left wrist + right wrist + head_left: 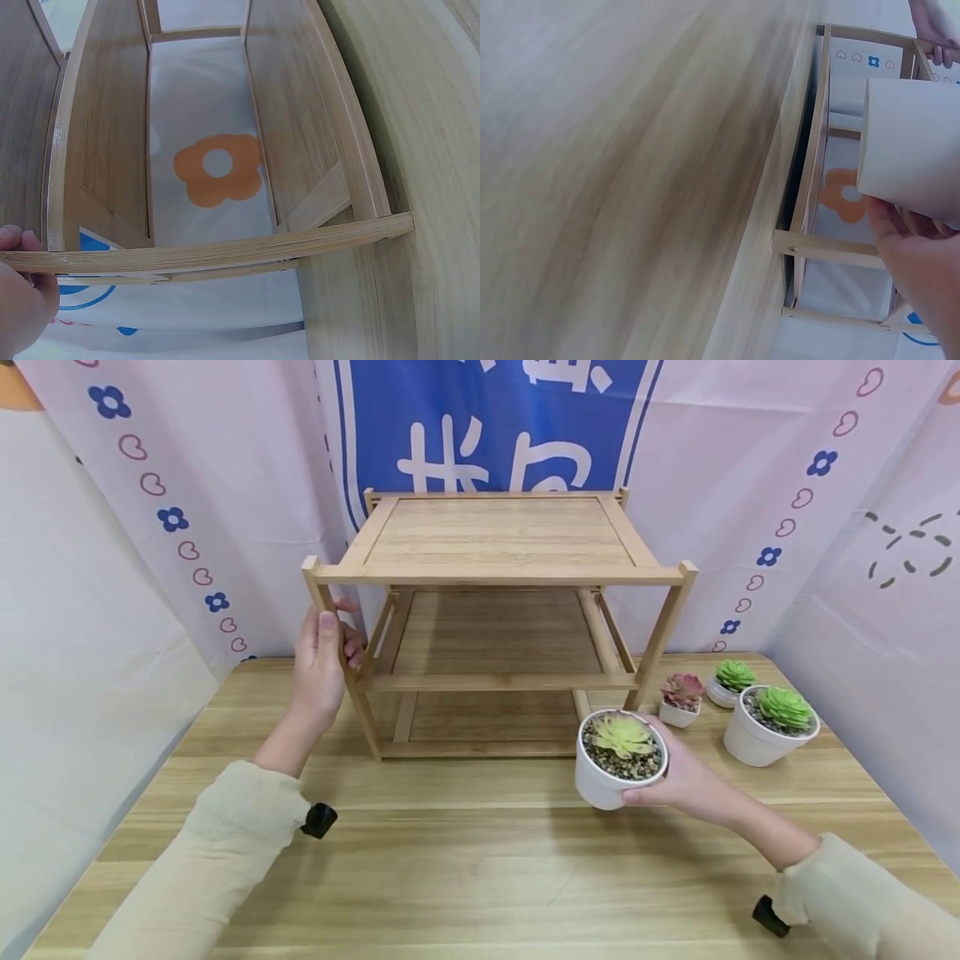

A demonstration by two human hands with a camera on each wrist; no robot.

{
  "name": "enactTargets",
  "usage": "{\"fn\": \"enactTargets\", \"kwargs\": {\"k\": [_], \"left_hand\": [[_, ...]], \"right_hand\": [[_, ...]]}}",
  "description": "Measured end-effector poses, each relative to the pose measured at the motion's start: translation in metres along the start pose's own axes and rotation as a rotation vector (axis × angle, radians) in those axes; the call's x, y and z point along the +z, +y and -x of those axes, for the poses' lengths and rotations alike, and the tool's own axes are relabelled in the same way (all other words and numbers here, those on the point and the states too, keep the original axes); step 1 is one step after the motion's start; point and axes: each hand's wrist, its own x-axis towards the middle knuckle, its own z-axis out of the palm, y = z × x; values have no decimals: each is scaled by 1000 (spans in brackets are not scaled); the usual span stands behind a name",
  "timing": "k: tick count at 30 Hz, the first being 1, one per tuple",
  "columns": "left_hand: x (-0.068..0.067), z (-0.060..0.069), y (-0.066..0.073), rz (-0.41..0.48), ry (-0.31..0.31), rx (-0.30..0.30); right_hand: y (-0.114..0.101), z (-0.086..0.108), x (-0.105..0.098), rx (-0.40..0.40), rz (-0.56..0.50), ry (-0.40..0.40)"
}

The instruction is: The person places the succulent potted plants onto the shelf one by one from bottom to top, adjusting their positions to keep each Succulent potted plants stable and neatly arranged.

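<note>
A three-tier wooden shelf rack (495, 575) stands on the table against a printed cloth. My left hand (321, 664) grips its front left post, between the top and middle tiers; the left wrist view shows the fingers (16, 238) around that post. In my right hand (686, 777) is a white round pot (602, 785) with a yellow-green succulent and pebbles, held above the table in front of the rack's lower right corner. The right wrist view shows the pot's side (915, 146) with the thumb and fingers against it.
To the right of the rack stand a small white pot with a red succulent (682, 692), a small pot with a green succulent (734, 675) and a larger white pot with a green succulent (783, 708). The wooden table (465, 868) extends in front. Cloth walls (97, 560) surround it.
</note>
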Motion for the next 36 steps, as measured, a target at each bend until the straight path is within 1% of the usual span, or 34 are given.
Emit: {"fn": "enactTargets", "kwargs": {"k": [4,11,14,24,27,32,36], "left_hand": [[0,0,0,-8,5,-2],[1,1,0,-4,7,-3],[2,1,-1,0,8,-2],[0,1,-1,25,8,8],[0,1,-1,19,3,4],[0,1,-1,22,1,3],[0,1,-1,33,2,3]], "right_hand": [[2,-3,5,-1,-17,0],[0,-6,12,36,22,16],[0,-9,13,34,22,16],[1,-22,20,12,5,-26],[0,-25,22,15,2,-23],[-2,-28,22,-1,26,-10],[-2,-31,24,13,46,-5]]}}
